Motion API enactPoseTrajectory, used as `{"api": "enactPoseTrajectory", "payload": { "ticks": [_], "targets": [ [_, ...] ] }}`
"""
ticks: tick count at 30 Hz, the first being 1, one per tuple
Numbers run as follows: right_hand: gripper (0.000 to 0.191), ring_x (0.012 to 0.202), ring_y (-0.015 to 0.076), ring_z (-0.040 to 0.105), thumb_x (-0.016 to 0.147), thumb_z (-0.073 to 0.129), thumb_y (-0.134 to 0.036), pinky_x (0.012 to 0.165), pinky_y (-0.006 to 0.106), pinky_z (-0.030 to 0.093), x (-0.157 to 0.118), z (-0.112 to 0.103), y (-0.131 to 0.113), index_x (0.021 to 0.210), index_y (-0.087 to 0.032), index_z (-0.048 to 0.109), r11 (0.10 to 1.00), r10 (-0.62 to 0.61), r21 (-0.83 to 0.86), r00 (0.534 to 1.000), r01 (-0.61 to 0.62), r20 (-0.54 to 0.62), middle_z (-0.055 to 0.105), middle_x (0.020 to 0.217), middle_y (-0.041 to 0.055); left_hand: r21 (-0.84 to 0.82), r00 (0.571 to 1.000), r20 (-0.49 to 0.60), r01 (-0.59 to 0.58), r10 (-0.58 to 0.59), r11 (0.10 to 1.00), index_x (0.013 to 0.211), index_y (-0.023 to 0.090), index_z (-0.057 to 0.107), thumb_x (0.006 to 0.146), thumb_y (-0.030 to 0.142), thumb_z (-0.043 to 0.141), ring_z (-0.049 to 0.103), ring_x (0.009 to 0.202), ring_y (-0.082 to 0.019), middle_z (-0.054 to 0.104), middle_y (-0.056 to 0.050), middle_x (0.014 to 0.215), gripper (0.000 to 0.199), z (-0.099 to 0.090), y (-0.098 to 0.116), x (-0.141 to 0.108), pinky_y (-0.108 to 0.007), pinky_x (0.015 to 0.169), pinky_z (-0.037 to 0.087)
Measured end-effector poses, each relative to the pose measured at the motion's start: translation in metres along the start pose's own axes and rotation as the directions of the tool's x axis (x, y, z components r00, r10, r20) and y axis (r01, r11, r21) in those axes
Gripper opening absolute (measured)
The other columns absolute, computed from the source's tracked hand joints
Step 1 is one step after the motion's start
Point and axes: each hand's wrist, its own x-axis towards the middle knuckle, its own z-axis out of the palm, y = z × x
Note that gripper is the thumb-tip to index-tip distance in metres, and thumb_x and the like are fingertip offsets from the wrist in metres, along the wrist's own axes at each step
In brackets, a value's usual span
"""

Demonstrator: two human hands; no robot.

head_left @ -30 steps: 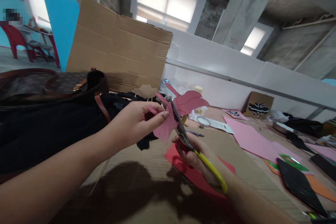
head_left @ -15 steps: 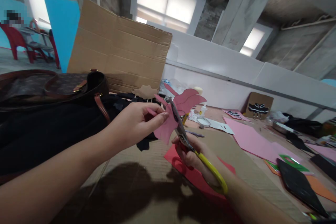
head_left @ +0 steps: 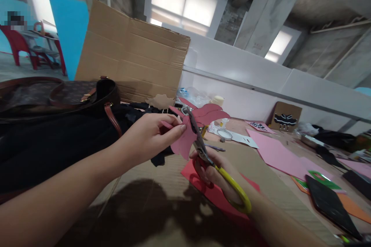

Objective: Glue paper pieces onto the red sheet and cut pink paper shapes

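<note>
My left hand [head_left: 158,135] pinches a pink paper cutout [head_left: 184,141] with several petal-like lobes, holding it up above the cardboard. In my right hand [head_left: 220,170] is a pair of scissors [head_left: 201,148] with yellow and red handles, my fingers wrapped through and round them. The blades point up and left and lie against the middle of the cutout, close to my left fingertips. Whether the paper is between the blades is hard to tell. A red sheet [head_left: 214,197] lies on the cardboard under my right hand.
A brown bag [head_left: 107,92] and dark cloth [head_left: 72,135] fill the left side. Upright cardboard [head_left: 133,54] stands behind. To the right lie pink sheets [head_left: 278,154], a black flat object [head_left: 330,200], a roll of tape [head_left: 224,134] and a pen [head_left: 215,148].
The upper right petals of the cutout have tipped lower and spread slightly to the right. The scissor handles look slightly further apart. My left hand has hardly moved.
</note>
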Motion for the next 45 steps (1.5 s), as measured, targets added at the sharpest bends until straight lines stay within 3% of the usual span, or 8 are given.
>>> {"api": "enactPoseTrajectory", "payload": {
  "ticks": [11,21,29,45],
  "targets": [
    [0.053,0.058,0.0105,0.038,0.093,0.061,-0.06,0.052,0.023,0.035,0.0,-0.003,0.015,0.128,-0.02,0.057,0.998,-0.05,0.027,0.999,0.05,-0.004,0.046,0.076,-0.0023,-0.012,1.0,0.011,-0.001,0.001,1.0,0.065,0.018,0.057,0.092,0.037,0.055,0.036,0.053,-0.009,0.042,0.006,0.058,0.033,0.001,-0.002,0.0,-0.022,0.048,0.028],
    [0.054,0.062,0.0108,0.042,0.093,0.06,-0.062,0.055,0.024,0.038,-0.002,-0.002,0.005,0.127,-0.02,0.056,1.0,-0.009,-0.02,1.0,0.009,-0.007,0.05,0.081,-0.0007,-0.003,1.0,0.016,-0.001,0.001,1.0,0.067,0.017,0.059,0.093,0.038,0.055,0.039,0.055,-0.009,0.045,0.006,0.059,0.033,0.001,-0.003,0.002,-0.022,0.05,0.03],
    [0.054,0.057,0.0101,0.038,0.094,0.059,-0.061,0.051,0.023,0.034,0.001,-0.003,0.018,0.127,-0.02,0.056,0.998,-0.058,0.02,0.998,0.058,0.008,0.046,0.075,-0.0029,-0.021,0.999,0.03,-0.025,0.025,0.999,0.064,0.018,0.051,0.094,0.037,0.054,0.035,0.055,-0.009,0.038,0.007,0.06,0.035,0.002,-0.008,0.004,-0.021,0.05,0.028],
    [0.053,0.059,0.0106,0.038,0.093,0.059,-0.063,0.052,0.023,0.035,0.0,-0.001,0.01,0.125,-0.021,0.057,1.0,-0.019,0.014,1.0,0.018,0.014,0.046,0.076,-0.0024,-0.033,0.999,0.02,-0.033,0.034,0.999,0.059,0.019,0.04,0.094,0.038,0.052,0.028,0.054,-0.009,0.029,0.006,0.059,0.042,0.002,-0.007,0.003,-0.023,0.048,0.023]
  ]
}}
